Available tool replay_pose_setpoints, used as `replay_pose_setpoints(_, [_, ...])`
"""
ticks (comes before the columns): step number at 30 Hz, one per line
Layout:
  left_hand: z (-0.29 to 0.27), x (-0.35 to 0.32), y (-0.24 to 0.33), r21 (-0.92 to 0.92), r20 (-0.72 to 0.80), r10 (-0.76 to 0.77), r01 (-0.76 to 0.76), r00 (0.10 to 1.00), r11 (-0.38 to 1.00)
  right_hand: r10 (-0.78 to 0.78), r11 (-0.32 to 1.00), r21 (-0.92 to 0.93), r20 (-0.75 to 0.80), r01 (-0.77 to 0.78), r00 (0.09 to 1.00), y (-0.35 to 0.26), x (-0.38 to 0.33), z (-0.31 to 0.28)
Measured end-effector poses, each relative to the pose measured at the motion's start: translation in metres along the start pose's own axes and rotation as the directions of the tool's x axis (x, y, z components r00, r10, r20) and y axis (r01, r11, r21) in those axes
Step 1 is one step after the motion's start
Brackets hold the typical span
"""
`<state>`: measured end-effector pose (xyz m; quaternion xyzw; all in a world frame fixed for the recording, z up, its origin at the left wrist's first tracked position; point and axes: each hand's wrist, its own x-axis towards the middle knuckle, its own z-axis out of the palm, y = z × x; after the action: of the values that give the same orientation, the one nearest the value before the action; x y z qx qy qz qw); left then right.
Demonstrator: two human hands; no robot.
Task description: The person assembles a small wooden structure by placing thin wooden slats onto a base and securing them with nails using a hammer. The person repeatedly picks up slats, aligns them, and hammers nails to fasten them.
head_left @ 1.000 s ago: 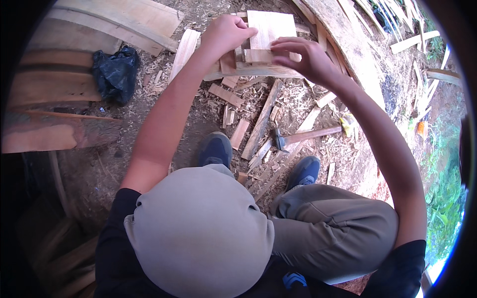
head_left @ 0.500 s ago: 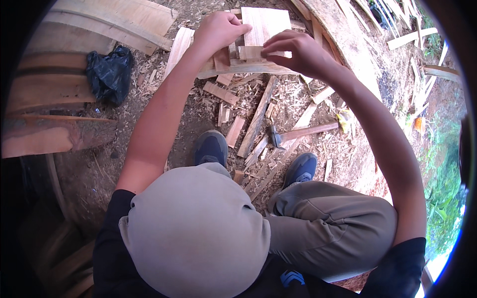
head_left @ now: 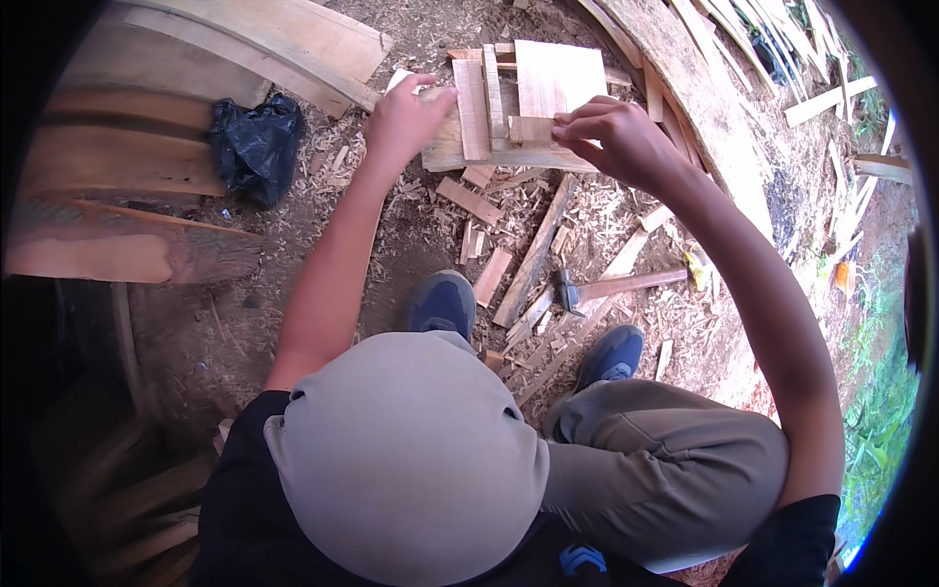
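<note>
My right hand (head_left: 616, 137) pinches the end of a small wooden block (head_left: 531, 129), which lies low against a pale square board (head_left: 559, 76). To the left, my left hand (head_left: 406, 122) is closed on a pale wooden board (head_left: 398, 80), mostly hidden behind the hand. Between my hands, a flat wooden strip (head_left: 471, 110) and a narrower strip on edge (head_left: 493, 93) lie side by side. These pieces rest on a wider base plank (head_left: 440, 152) on the ground.
A hammer-like tool (head_left: 631, 284) with a wooden handle lies right of my feet among offcuts (head_left: 494, 277) and shavings. A black plastic bag (head_left: 256, 147) sits by stacked planks (head_left: 127, 157) at left. A large curved slab (head_left: 704, 108) stands at right.
My left hand has moved left, off the strips beside the square board, and closed on the pale board. My right hand still pinches the block. The whole view has shifted slightly.
</note>
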<state>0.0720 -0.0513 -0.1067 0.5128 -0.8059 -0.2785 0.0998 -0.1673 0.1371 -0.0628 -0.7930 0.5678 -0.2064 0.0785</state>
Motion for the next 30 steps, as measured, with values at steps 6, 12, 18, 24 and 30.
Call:
replay_pose_setpoints(6, [0.002, 0.011, 0.01, 0.172, 0.001, 0.015, -0.015, 1.0, 0.985, 0.011, 1.0, 0.004, -0.023, -0.011, 1.0, -0.004, 0.001, 0.0])
replay_pose_setpoints(12, [-0.006, 0.03, 0.011, -0.067, 0.172, 0.051, -0.04, 0.984, 0.997, 0.016, 1.0, 0.005, -0.014, -0.016, 1.0, -0.004, -0.001, -0.001])
replay_pose_setpoints(18, [-0.012, 0.025, 0.0, -0.451, 0.203, 0.088, 0.014, 0.975, 0.892, 0.019, 1.0, 0.007, -0.038, -0.018, 0.999, -0.005, -0.002, 0.004])
replay_pose_setpoints(24, [-0.035, 0.019, 0.002, -0.492, 0.217, 0.197, -0.067, 0.956, 0.868, 0.02, 1.0, -0.018, -0.067, -0.021, 0.998, -0.01, -0.002, 0.003])
replay_pose_setpoints(30, [-0.044, 0.022, 0.017, -0.438, 0.238, 0.262, -0.138, 0.935, 0.888, 0.016, 1.0, -0.011, -0.073, -0.017, 0.997, -0.007, -0.003, 0.005])
